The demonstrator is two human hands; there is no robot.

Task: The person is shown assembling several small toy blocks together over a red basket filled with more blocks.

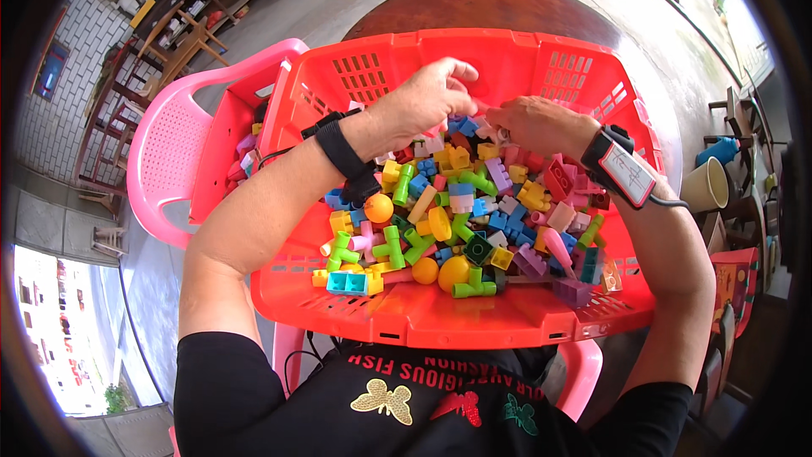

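Observation:
A large red plastic basket (338,322) holds a heap of colourful toy building blocks (461,199). Over its far half, my left hand (433,100) and my right hand (541,123) come close together with fingers bent inward. My left fingers are curled toward the thumb, and what they pinch is too small to make out. The right fingers are closed too, their tips turned down and away, hiding what they hold. Just below both hands lie blue and pale pink blocks. Orange balls (378,208) and green pipe-shaped pieces (391,248) lie nearer me.
A pink plastic chair (173,148) stands at the left, with a second red container (222,148) of blocks on it. Beyond the basket is a round brown table (474,4). At the right are a cream bin (706,184) and dark furniture.

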